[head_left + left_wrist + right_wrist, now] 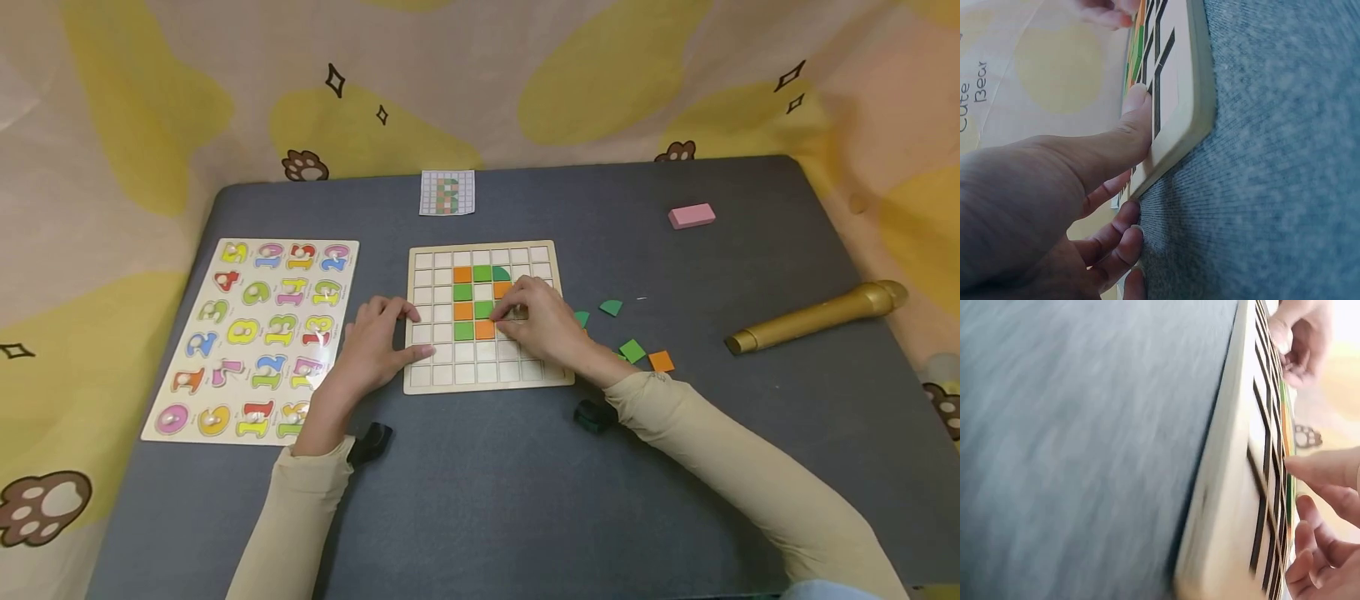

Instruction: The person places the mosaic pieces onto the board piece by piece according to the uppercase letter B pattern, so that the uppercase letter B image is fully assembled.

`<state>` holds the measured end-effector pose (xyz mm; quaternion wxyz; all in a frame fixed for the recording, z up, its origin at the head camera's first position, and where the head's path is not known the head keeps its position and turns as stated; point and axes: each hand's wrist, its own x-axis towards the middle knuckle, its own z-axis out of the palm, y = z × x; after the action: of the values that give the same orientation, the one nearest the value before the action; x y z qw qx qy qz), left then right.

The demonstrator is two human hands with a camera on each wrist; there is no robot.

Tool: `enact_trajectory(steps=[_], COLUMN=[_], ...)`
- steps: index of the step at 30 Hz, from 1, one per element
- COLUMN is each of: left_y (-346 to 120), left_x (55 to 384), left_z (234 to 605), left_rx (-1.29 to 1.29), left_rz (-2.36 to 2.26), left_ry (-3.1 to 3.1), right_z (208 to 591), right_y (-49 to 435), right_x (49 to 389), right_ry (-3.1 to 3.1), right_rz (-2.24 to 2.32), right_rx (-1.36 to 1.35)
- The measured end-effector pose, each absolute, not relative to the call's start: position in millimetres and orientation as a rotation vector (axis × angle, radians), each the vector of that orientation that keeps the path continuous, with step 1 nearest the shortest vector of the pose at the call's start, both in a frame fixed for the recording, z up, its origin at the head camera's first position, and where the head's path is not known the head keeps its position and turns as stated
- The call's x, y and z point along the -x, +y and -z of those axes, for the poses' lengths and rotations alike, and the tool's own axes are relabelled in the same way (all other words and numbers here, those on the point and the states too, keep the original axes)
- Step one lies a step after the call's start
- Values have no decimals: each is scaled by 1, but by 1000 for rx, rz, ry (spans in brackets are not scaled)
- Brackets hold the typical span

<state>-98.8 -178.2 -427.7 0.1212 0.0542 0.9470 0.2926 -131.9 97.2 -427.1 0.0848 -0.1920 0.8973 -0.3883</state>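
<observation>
The wooden grid board (445,375) lies flat, with orange and green square tiles (462,311) set in its cells and a dark green quarter-circle tile (501,273) at the upper right of the pattern. My left hand (372,346) steadies the board's left edge, thumb and index finger spread, the thumb (1119,140) pressing on its top. Over the pattern's right side, my right hand (543,325) has thumb and index finger close together at the cells; dark green shows under the fingertips in the right wrist view, the piece mostly hidden by the hand.
Loose tiles, including an orange square (661,361) and a green quarter-circle (611,307), lie right of the board. A pattern card (427,193) sits behind it. At left is a number puzzle (202,321); at right, a pink block (692,217) and a gold microphone (817,319).
</observation>
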Motion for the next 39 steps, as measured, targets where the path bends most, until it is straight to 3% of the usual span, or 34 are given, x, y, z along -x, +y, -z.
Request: enact_trajectory(steps=[22,39], left_y=[-176,-177], left_x=[100,99], left_z=[427,428], left_rx=[-146,-148], left_rz=[-849,-848], left_ry=[2755,2761], right_z=[405,410], right_y=[233,222], right_x=[152,145], right_ry=[2655,2646], right_rz=[937,1030], right_rx=[330,432])
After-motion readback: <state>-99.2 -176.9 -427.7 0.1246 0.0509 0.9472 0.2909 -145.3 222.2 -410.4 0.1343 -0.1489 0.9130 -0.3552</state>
